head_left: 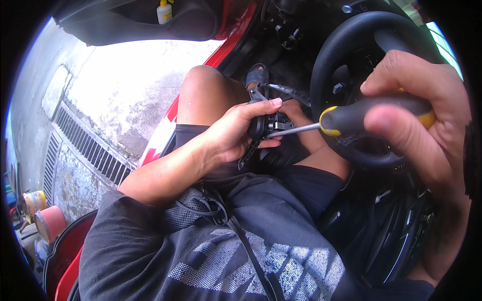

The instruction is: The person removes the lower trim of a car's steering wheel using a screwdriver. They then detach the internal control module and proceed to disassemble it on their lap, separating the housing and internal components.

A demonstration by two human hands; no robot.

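**Inspector:** State what each hand has.

**Me:** My left hand [236, 133] is closed around a small black plastic part with metal brackets [263, 123], thumb laid along its top edge. I hold it over my lap, above my bare knee [203, 95], so the side facing right is open to the tool. My right hand [416, 125] is clenched on the black-and-yellow rubber handle of a screwdriver [371, 115]; its steel shaft [293, 130] runs leftward and its tip meets the part.

**Inspector:** Why that arrangement?

**Me:** As I judge it, the left hand braces the part against the push and twist of the tool, and the full-fist grip on the handle gives me turning force. The shaft lies roughly level so it lines up with the fastener. The fastener itself is hidden behind my fingers.

**Inspector:** Surroundings?

**Me:** I sit in a car seat with the door open. The black steering wheel [351, 60] is just behind the right hand. A grey concrete floor with a metal drain grate [90, 145] lies outside to my left, and a white bottle with a yellow cap [164, 11] sits in the door pocket [135, 25].
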